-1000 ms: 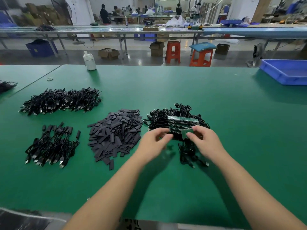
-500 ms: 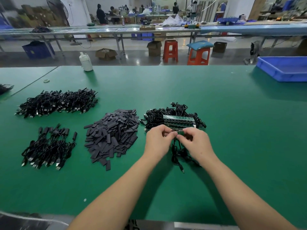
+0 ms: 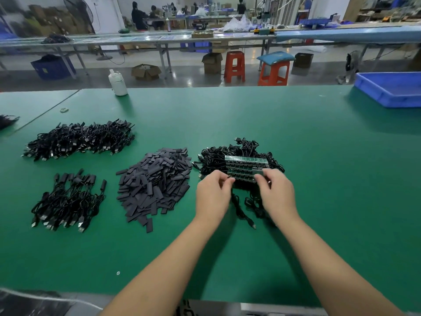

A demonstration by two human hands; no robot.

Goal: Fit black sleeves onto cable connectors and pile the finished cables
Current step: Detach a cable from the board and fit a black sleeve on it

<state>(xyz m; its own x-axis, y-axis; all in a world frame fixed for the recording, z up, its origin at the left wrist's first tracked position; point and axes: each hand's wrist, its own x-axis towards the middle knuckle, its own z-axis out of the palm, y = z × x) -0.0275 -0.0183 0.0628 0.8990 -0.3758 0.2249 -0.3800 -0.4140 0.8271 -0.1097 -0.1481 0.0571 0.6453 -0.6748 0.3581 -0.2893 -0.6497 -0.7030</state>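
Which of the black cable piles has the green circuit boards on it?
The cable pile by the hands, right of the sleeve heap; the two left piles carry no boards.

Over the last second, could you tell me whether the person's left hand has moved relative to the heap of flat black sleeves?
Yes. The left hand has drawn right, away from the heap of flat black sleeves, closer to the right hand.
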